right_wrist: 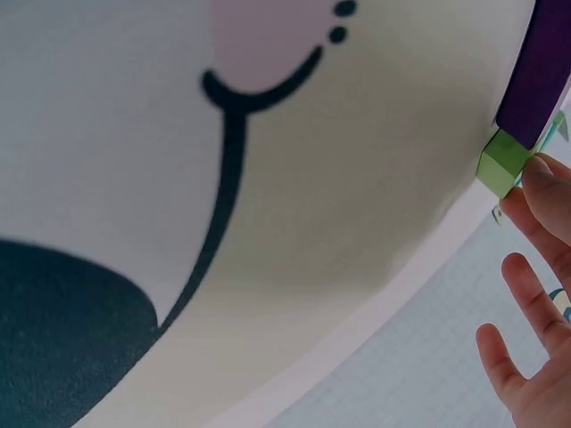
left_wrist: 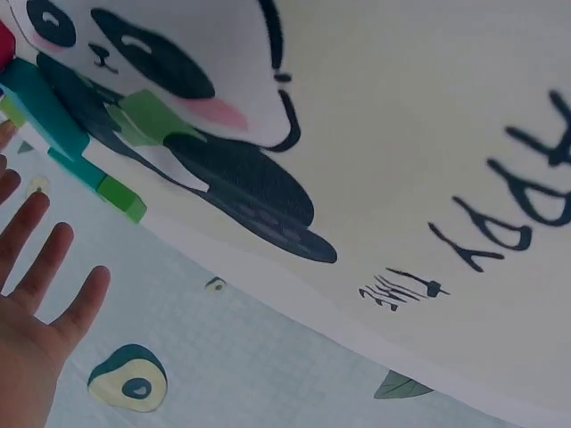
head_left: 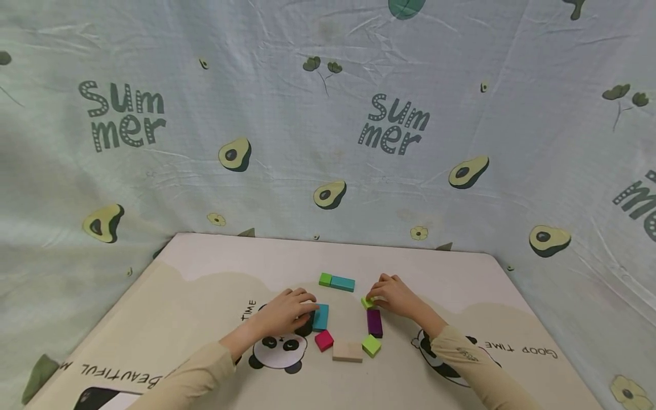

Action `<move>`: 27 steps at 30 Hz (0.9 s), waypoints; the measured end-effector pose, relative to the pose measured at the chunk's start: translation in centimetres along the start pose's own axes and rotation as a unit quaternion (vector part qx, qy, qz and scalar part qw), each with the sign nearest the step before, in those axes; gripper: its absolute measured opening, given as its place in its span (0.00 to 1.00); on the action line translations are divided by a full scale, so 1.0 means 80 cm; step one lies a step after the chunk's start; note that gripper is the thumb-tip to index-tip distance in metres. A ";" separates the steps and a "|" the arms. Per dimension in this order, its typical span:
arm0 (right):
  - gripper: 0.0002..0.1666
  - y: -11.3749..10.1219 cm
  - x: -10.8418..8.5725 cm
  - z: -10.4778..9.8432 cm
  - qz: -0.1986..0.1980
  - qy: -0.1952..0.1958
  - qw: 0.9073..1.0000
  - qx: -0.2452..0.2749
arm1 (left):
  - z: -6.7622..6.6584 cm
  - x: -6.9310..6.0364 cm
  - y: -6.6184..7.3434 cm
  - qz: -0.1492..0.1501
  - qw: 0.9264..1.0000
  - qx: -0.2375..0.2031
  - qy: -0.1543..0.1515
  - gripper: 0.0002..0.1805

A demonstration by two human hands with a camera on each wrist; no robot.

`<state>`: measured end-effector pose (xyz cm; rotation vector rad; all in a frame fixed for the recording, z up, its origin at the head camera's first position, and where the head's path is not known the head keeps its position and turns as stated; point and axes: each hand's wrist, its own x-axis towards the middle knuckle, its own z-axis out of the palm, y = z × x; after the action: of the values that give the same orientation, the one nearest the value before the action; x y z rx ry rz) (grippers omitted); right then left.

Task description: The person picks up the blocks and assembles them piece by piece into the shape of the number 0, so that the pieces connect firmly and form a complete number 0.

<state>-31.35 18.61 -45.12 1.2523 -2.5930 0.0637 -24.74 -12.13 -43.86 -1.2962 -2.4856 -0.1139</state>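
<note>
My left hand (head_left: pixel 288 310) is at the upper left of a blue rectangular block (head_left: pixel 320 317), its fingertips at the block's edge. In the left wrist view, its visible fingers (left_wrist: pixel 36 259) are spread and fairly straight. With thumb and forefinger my right hand (head_left: pixel 396 295) pinches a small lime green cube (right_wrist: pixel 505 162). That cube stands at the far end of a purple block (head_left: pixel 374 323). The right hand's other fingers stay spread, holding nothing. A red cube (head_left: pixel 324 340) lies near the blue block's lower end.
A green cube (head_left: pixel 325 279) and a teal block (head_left: pixel 343 283) lie end to end farther back. Nearer me are a beige wooden block (head_left: pixel 347 352) and another lime cube (head_left: pixel 371 345). The panda-printed tabletop (head_left: pixel 205 302) meets a hanging avocado-print cloth (head_left: pixel 277 142) behind.
</note>
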 end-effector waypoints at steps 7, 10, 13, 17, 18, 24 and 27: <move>0.06 0.000 -0.001 -0.001 0.008 -0.004 1.000 0.011 | 0.003 0.012 -0.018 -0.022 0.999 0.004 0.024 0.16; 0.06 0.001 -0.001 -0.002 0.011 -0.008 1.000 0.012 | 0.007 0.019 -0.026 -0.028 0.999 0.013 0.032 0.16; 0.06 0.001 -0.001 -0.003 0.015 -0.010 1.000 0.014 | 0.010 0.025 -0.034 -0.038 0.998 0.021 0.033 0.16; 0.06 0.001 0.000 -0.003 0.020 -0.014 1.000 0.017 | 0.015 0.034 -0.044 -0.062 0.997 0.028 0.023 0.16; 0.06 0.001 0.001 -0.003 0.021 -0.016 0.999 0.017 | 0.016 0.036 -0.046 -0.067 0.997 0.028 0.021 0.16; 0.06 0.000 0.002 -0.002 0.027 -0.025 0.999 0.018 | 0.024 0.048 -0.050 -0.095 0.995 0.011 0.012 0.17; 0.06 0.000 0.002 -0.002 0.029 -0.027 0.999 0.018 | 0.030 0.055 -0.050 -0.109 0.994 0.005 0.006 0.19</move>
<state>-31.42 18.54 -44.95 1.2064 -2.6864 0.0901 -30.91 -10.47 -44.38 -1.0139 -2.6066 -0.1603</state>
